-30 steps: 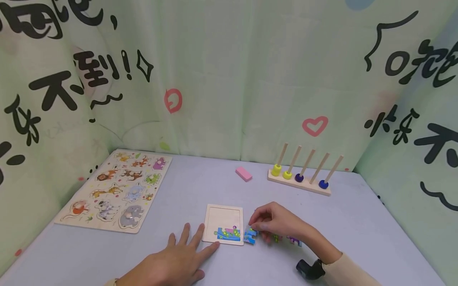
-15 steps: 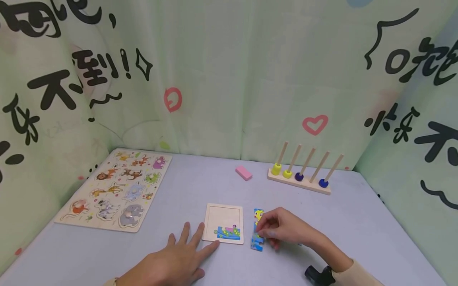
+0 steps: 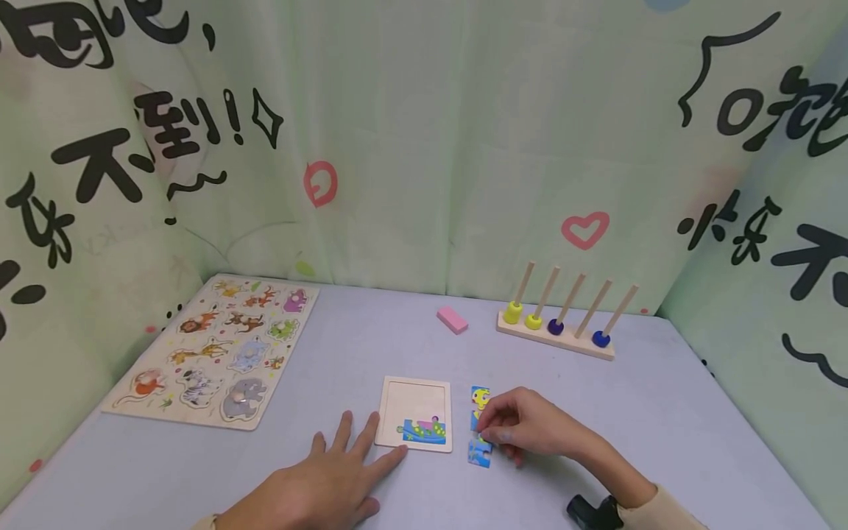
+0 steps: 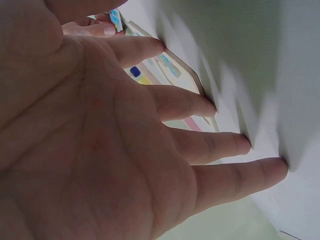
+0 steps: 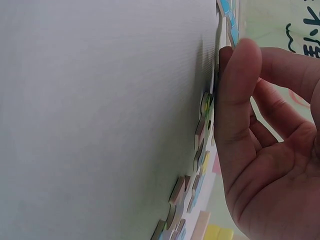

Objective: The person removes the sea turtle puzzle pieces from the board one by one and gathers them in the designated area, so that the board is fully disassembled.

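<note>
My left hand (image 3: 331,478) lies flat on the table with fingers spread. Its fingertips (image 4: 240,145) touch the near left corner of a small wooden puzzle frame (image 3: 414,401). One blue picture piece (image 3: 424,430) sits in the frame's bottom row. Just right of the frame lies a narrow column of joined puzzle pieces (image 3: 478,450), yellow at the top and blue at the bottom. My right hand (image 3: 490,430) has curled fingers and pinches the column's middle. In the right wrist view the thumb (image 5: 240,100) presses the pieces' edge (image 5: 204,102) against the table.
A large animal peg puzzle board (image 3: 212,353) lies at the left. A pink block (image 3: 452,320) and a wooden rack of rods with yellow and blue rings (image 3: 556,331) stand at the back. More loose pieces (image 5: 175,195) lie under my right palm. Printed curtains wall the table.
My right hand drew back from the frame's right edge and now holds a column of pieces, turned upright beside the frame. My left hand has stayed put.
</note>
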